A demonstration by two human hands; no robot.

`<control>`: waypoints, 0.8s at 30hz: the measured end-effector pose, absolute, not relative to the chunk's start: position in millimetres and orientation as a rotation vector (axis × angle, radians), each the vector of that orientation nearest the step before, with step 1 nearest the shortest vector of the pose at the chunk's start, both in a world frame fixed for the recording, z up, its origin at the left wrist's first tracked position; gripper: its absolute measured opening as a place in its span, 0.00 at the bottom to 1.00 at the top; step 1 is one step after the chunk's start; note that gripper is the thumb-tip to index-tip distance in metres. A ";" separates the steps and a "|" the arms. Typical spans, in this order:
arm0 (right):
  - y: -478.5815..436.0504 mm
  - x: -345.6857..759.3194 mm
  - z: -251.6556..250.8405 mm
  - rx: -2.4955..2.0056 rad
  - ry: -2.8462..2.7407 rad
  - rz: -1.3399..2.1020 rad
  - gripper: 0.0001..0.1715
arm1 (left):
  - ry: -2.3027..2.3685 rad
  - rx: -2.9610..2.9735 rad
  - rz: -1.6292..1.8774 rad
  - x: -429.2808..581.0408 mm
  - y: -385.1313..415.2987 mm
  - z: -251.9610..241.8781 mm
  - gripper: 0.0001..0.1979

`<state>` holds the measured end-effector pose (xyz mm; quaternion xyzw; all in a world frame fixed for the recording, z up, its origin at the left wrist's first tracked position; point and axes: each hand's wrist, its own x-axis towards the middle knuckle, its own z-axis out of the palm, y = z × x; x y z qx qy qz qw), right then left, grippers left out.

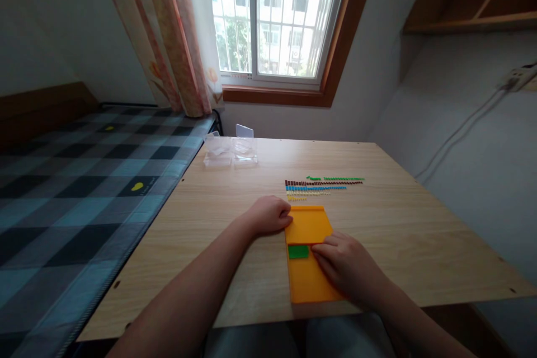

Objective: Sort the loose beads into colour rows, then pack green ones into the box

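Observation:
A flat orange plastic board [311, 282] lies on the table near its front edge. Its far part is a raised panel [308, 225] with a ridge along the top. Just below that panel, at the left, sits a green rectangular piece [298, 251]. My left hand [271, 214] is closed at the panel's upper left edge, thumb and fingers against it. My right hand [346, 260] is closed over the board's right side, its fingertips pinched by the panel's lower edge, right of the green piece. Whatever those fingertips hold is hidden.
Beyond the board lie rows of small pieces in green, dark brown, blue [312, 188], white and yellow. Clear plastic boxes [245, 154] with raised lids stand at the table's far left. A bed [104, 156] borders the table's left side; a wall and cable [457, 126] are right.

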<state>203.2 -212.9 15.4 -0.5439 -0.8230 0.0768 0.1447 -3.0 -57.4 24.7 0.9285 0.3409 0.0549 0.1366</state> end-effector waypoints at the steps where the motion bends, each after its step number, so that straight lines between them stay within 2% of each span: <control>1: -213.4 206.2 16.3 -1.558 -2.354 0.243 0.14 | 0.992 2.686 0.147 -2.9 -57.6 25.4 0.10; 6: -193.4 230.9 35.1 -1.517 -2.285 0.270 0.15 | 1.001 2.677 0.131 -2.5 -58.0 26.3 0.11; 12: -91.3 256.6 60.5 -1.784 -2.088 -0.017 0.13 | 0.995 2.668 0.144 -3.1 -56.9 24.9 0.11; 17: -13.4 255.9 49.8 -2.100 -1.934 0.056 0.14 | 0.994 2.662 0.121 -3.7 -56.4 25.3 0.10; 24: 9.3 243.7 20.8 -2.163 -1.935 0.098 0.14 | 0.982 2.671 0.138 -4.1 -55.1 21.4 0.11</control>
